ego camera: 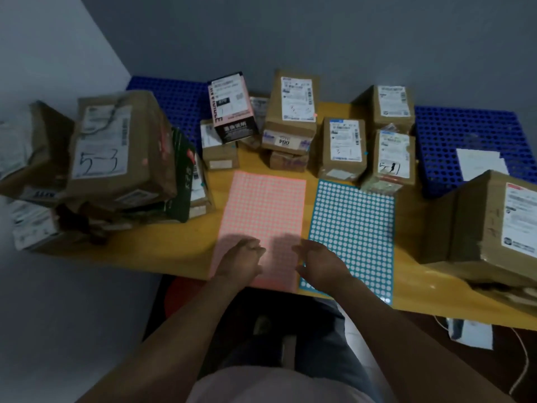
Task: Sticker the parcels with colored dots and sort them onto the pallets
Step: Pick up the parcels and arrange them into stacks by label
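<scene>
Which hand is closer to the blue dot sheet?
Right. The right hand is over the edge of the blue dot sheet; the left hand is over the pink sheet, farther off.

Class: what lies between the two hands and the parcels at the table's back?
Head view: the pink sticker sheet and the teal sticker sheet, side by side.

Yellow table (406,257), pink dot sheet (267,205), teal dot sheet (354,228), parcels (290,112)
</scene>
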